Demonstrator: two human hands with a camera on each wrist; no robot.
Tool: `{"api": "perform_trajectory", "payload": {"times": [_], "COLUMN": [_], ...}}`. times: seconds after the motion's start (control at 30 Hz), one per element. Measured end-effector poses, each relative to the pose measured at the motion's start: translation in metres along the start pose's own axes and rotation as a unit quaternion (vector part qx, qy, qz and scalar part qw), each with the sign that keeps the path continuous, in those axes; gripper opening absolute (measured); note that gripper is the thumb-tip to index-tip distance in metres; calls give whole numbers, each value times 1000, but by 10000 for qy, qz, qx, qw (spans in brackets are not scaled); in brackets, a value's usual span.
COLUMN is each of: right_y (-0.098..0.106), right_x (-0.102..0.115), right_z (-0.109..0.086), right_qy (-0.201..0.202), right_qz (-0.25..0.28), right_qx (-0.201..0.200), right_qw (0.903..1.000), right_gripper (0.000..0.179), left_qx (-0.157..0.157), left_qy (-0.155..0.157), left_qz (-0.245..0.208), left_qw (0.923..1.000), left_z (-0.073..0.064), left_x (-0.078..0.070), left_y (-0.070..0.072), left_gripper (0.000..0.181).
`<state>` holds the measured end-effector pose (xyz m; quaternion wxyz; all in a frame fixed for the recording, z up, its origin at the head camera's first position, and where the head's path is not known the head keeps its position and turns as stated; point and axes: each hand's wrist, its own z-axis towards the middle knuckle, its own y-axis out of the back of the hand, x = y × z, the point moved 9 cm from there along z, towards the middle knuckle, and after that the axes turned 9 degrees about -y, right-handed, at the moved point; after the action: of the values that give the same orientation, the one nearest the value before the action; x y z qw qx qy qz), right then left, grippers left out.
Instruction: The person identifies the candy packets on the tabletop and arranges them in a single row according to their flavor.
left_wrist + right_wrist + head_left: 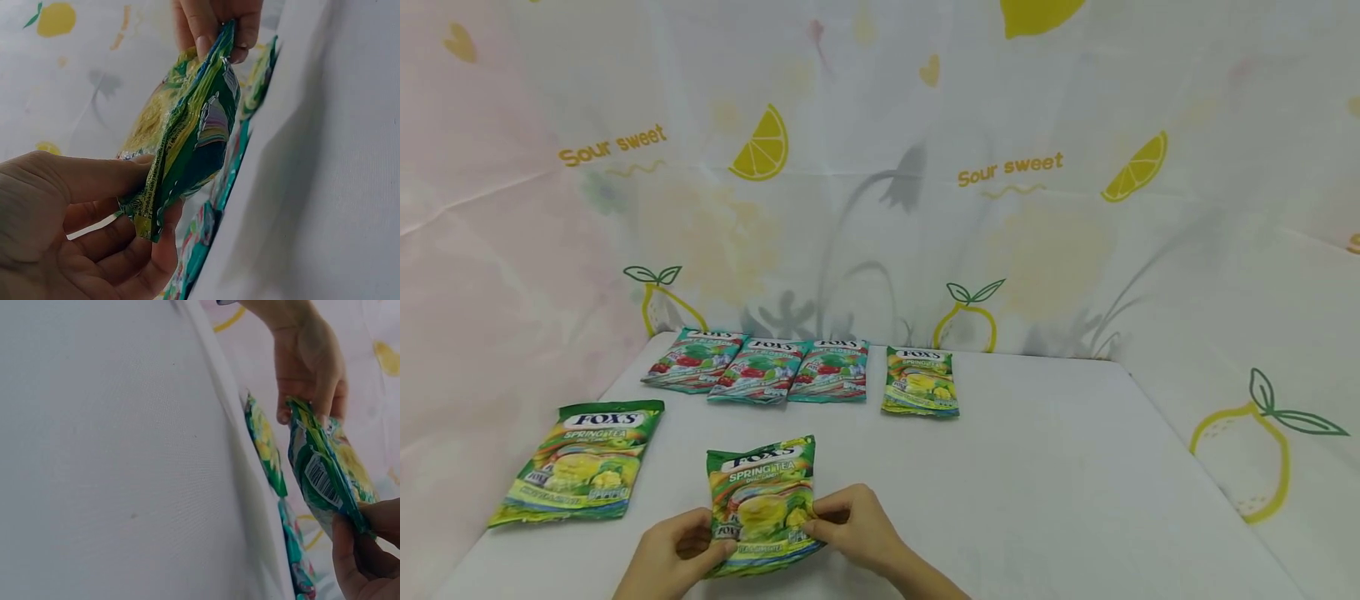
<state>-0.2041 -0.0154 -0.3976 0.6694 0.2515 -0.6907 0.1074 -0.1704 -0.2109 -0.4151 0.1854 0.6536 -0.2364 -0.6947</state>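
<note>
A green and yellow Fox's Spring Tea candy bag (763, 508) is held up between both hands near the front of the table. My left hand (679, 550) pinches its lower left edge between thumb and fingers. On the other side my right hand (859, 527) pinches the lower right edge. The left wrist view shows the candy bag (181, 137) from its bottom seam, raised off the white surface, with the left hand (94, 219) at the near corner. A barcode shows on the back of the candy bag (322, 478) in the right wrist view.
Another Spring Tea bag (580, 462) lies at the left. Along the back are three teal candy bags, overlapping side by side, the middle one (758, 372) among them, and a further Spring Tea bag (920, 383). A lemon-printed cloth (880, 208) hangs behind the white table (1060, 483).
</note>
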Motion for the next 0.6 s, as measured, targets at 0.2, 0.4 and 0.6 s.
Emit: {"api": "perform_trajectory", "payload": {"times": [0.2, 0.4, 0.6], "right_y": [11, 26, 41], "right_x": [-3, -3, -1], "right_z": [-4, -8, -13], "right_qy": [-51, -113, -14], "right_qz": [-50, 13, -12], "right_qx": [-126, -243, -333], "right_qw": [9999, 9996, 9994], "right_gripper": [17, 17, 17], "left_qx": [-198, -349, -285], "left_qy": [2, -170, -640], "left_qz": [78, 120, -52], "left_qw": [9998, 9992, 9975], "left_z": [6, 15, 23], "left_x": [-9, -27, -47], "left_y": [-6, -12, -20], "left_gripper": [27, 24, 20]}}
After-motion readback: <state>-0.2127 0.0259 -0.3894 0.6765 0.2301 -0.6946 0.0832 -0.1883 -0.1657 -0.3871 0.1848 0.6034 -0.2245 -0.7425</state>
